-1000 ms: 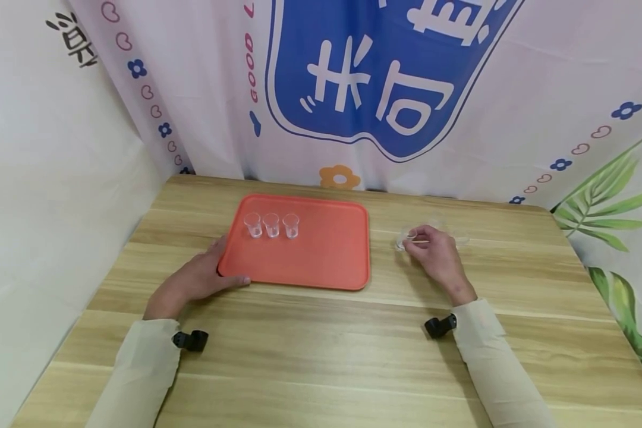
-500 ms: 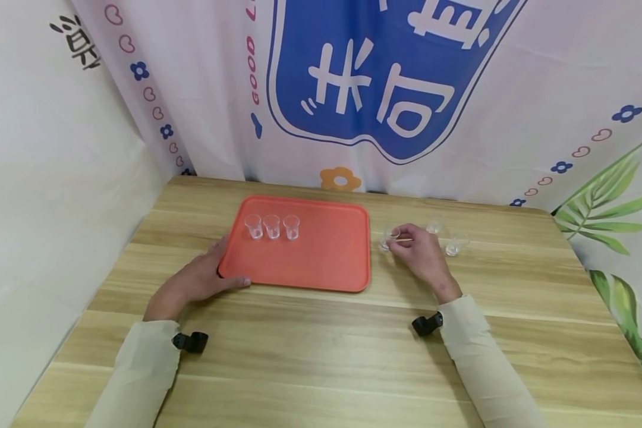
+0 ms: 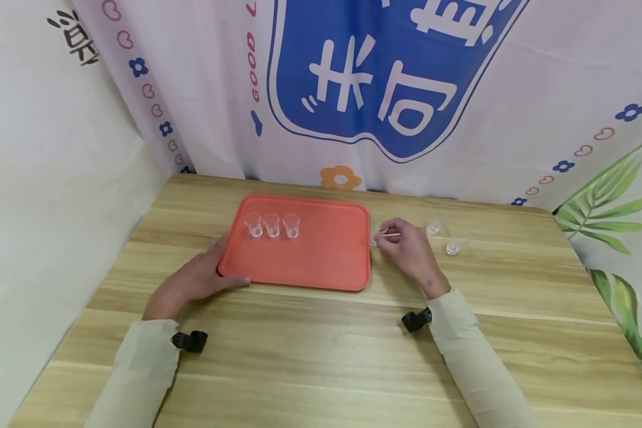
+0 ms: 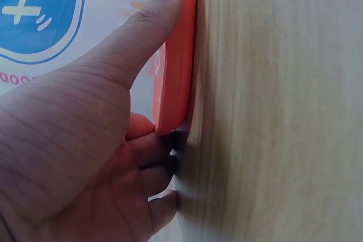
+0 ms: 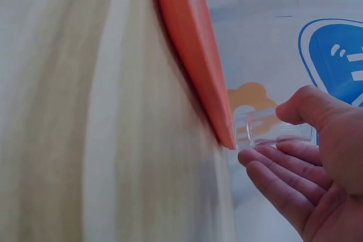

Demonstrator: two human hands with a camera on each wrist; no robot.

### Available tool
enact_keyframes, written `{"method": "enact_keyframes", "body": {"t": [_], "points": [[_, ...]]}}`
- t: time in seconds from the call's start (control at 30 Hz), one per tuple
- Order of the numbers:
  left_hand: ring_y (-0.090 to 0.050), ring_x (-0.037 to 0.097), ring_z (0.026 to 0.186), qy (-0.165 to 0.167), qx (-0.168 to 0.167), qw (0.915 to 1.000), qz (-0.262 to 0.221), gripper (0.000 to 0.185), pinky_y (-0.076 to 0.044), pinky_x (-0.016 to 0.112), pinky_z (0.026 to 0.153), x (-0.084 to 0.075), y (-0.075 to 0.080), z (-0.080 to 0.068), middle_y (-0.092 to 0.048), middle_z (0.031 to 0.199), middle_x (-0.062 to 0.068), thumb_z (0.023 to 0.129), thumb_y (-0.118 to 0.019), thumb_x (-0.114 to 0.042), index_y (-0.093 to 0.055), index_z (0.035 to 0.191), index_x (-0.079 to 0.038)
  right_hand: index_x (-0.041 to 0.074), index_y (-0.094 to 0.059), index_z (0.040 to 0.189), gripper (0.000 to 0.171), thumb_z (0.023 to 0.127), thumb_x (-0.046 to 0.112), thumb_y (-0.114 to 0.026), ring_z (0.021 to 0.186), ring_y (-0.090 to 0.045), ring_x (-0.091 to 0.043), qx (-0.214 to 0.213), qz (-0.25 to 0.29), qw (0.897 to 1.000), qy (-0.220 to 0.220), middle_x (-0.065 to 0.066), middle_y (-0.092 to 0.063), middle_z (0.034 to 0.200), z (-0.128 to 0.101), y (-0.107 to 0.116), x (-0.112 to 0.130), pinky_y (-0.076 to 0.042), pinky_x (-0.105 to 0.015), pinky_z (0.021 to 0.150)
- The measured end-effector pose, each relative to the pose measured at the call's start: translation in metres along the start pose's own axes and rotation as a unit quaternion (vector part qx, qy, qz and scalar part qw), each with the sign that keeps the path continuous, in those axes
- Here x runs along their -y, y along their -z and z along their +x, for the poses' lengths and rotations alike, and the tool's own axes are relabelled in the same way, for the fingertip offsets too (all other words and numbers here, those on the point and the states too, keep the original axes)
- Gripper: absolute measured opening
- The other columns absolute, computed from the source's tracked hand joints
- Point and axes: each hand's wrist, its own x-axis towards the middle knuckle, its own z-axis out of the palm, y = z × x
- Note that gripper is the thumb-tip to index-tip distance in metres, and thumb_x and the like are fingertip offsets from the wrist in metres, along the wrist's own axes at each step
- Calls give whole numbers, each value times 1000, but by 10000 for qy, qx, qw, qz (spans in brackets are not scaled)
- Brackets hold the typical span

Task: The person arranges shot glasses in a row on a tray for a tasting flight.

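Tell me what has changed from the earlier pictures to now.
The right hand, pinching a clear cup, has moved left, up to the edge of the red tray. No grip was taken or released. The left hand still holds the tray's corner; the three cups on it stay put.

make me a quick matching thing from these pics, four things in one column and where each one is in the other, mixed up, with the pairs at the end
Column one
1. left hand
2. right hand
3. row of three cups
4. orange flower

Column two
A. on the red tray, toward its far left
B. printed on the hanging cloth
C. holding a clear cup at the tray's right edge
D. gripping the tray's near left corner

Right pairs: 1-D, 2-C, 3-A, 4-B
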Motion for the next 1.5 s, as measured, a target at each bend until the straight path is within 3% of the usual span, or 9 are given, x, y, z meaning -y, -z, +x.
{"method": "enact_keyframes", "body": {"t": [0.4, 0.93, 1.5], "points": [[-27, 53, 145, -36, 31, 10000, 35, 118, -31, 69, 111, -1, 1, 2, -15, 167, 27, 89, -73, -61, -1, 166, -10, -4, -69, 107, 20, 92, 6, -77, 92, -76, -28, 107, 410, 9986, 303, -16, -75, 100, 11, -14, 14, -61, -31, 77], [-29, 54, 144, 44, 44, 10000, 56, 118, -32, 70, 110, 1, 1, 2, -15, 167, 27, 88, -72, -63, -1, 166, -11, 1, -70, 103, 15, 92, 8, -79, 92, -75, -25, 485, 290, 9968, 570, -10, -73, 100, 28, -42, 31, -61, -35, 83], [-26, 55, 145, 7, 89, 10000, 10, 117, -30, 70, 111, -1, 1, 2, -15, 166, 29, 90, -74, -59, -1, 166, -8, 4, -69, 104, 17, 92, 9, -79, 92, -74, -21, 770, 505, 9939, 614, -5, -71, 101, 39, -67, 48, -60, -29, 81]]}}
